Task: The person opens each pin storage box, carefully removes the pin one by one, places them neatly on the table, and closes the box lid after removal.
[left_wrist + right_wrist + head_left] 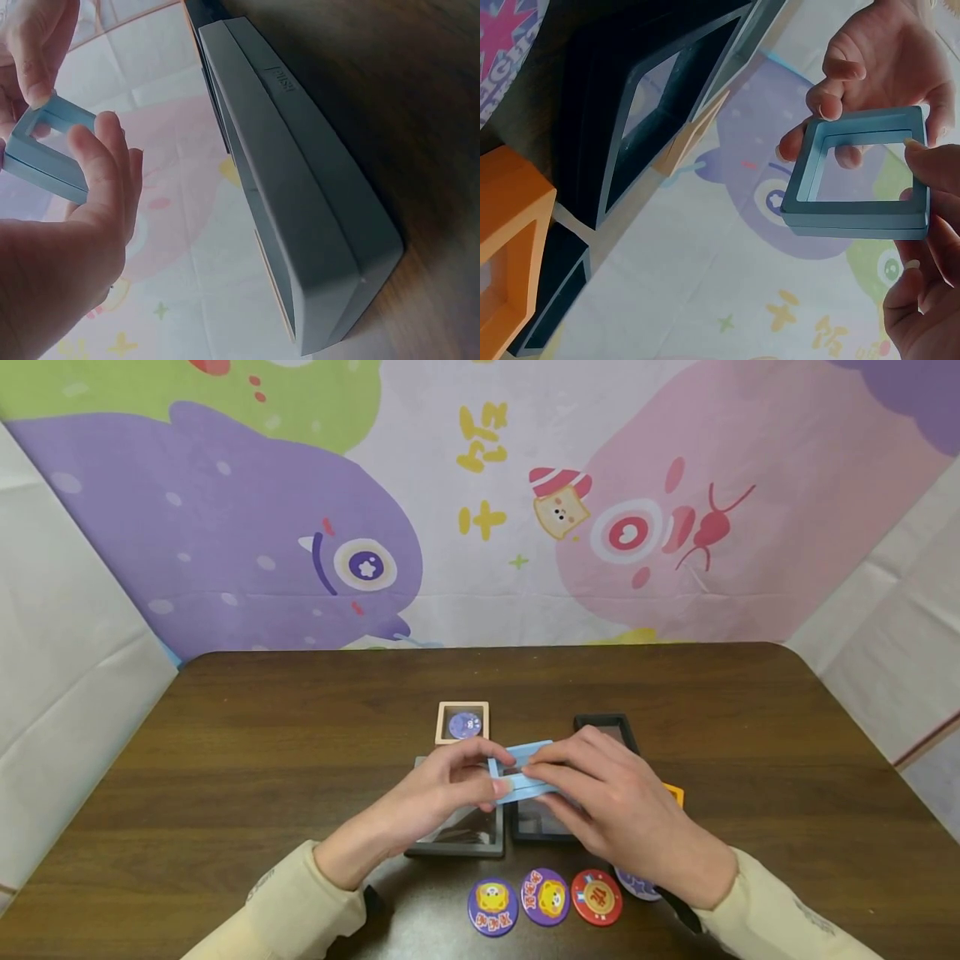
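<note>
A small light-blue square frame [529,749] is held up above the table by both hands. My left hand [438,781] grips its left side between thumb and fingers. On the opposite side, my right hand [618,793] pinches the edge, with its fingertips across the top. In the right wrist view the blue frame [855,222] has a see-through middle, and the thumb and fingers of both hands meet its rim. The left wrist view also has the blue frame [46,166] between the two hands.
Below the hands lie a grey frame [457,850] and a black frame [542,837]. Behind are a wooden frame [440,724] containing a purple badge [465,725], and a smaller black frame [628,735]. An orange frame [517,195] sits rightward. Several round badges [545,897] lie in front.
</note>
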Available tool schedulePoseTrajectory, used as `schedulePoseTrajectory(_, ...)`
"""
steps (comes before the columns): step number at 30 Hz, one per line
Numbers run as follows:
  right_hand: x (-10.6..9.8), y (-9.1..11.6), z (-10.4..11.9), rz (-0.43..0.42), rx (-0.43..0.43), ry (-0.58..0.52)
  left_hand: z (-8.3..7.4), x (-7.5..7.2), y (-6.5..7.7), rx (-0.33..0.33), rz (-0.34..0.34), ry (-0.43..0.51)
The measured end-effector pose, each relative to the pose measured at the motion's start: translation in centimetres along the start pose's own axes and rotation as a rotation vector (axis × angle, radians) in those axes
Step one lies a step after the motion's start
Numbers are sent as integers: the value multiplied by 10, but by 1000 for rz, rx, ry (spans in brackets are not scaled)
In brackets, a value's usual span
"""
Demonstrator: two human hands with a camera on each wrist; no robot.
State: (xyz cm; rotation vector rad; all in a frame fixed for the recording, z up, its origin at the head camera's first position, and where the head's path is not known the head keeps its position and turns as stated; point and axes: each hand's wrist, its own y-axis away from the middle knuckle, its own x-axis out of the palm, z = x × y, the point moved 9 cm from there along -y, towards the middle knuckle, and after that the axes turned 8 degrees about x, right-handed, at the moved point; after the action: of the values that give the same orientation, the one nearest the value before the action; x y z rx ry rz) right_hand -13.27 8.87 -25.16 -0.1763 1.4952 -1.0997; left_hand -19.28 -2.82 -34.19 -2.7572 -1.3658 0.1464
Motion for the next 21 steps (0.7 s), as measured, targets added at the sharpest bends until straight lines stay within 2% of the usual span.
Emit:
schedulePoseTrajectory(12,-2,0,1,-25,-28,-25,-2,-1,-1,0,-11,10)
schedulePoseTrajectory(16,5,3,-5,56,5,-35,-1,-1,-1,3,-9,-2)
schedulePoseTrajectory(21,16,7,-11,149,27,-40,3,-4,-2,8,-31,-69)
